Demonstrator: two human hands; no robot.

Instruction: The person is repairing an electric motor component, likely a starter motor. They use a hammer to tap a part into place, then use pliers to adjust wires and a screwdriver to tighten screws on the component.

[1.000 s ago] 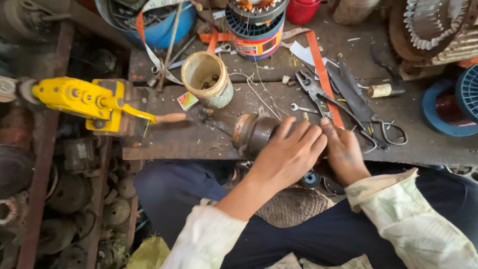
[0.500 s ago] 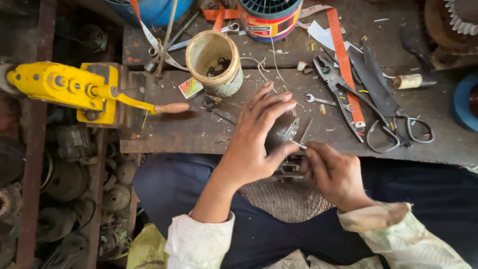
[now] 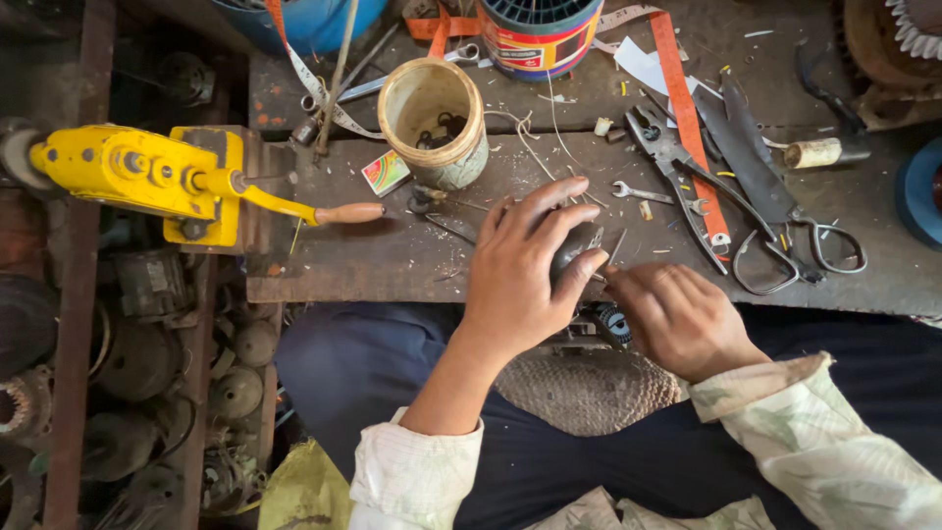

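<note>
- Two hands are meeting at the near edge of the workbench (image 3: 373, 260), both working on one dark metal part (image 3: 577, 247).
- The left hand (image 3: 520, 270) is curling over that dark metal part, fingers wrapping its top and gripping it against the bench edge.
- The right hand (image 3: 677, 319) is closing into a loose fist just beside the part, its fingertips pinching something too small to make out.
- A small black toothed piece (image 3: 613, 322) is showing just below the gap between the two hands, above a woven pad (image 3: 589, 391) lying on the person's lap.
- Just beyond the left hand's fingers, a small spanner (image 3: 643, 193) is lying flat on the bench.
- Further out past the right hand, pliers (image 3: 659, 147) and scissors (image 3: 785, 221) are lying side by side, with an orange strap (image 3: 687, 118) running between them.
- Past the left hand's knuckles, a matchbox (image 3: 386, 173) is lying near a worn tin can (image 3: 434, 120) holding small dark bits.
- Well out to the left hand's side, a yellow hand-crank machine (image 3: 147, 182) is sitting at the bench end, its wooden-tipped handle (image 3: 348, 213) pointing toward the hands.
- At the far edge beyond both hands, a red and yellow spool (image 3: 540, 34) is standing.
</note>
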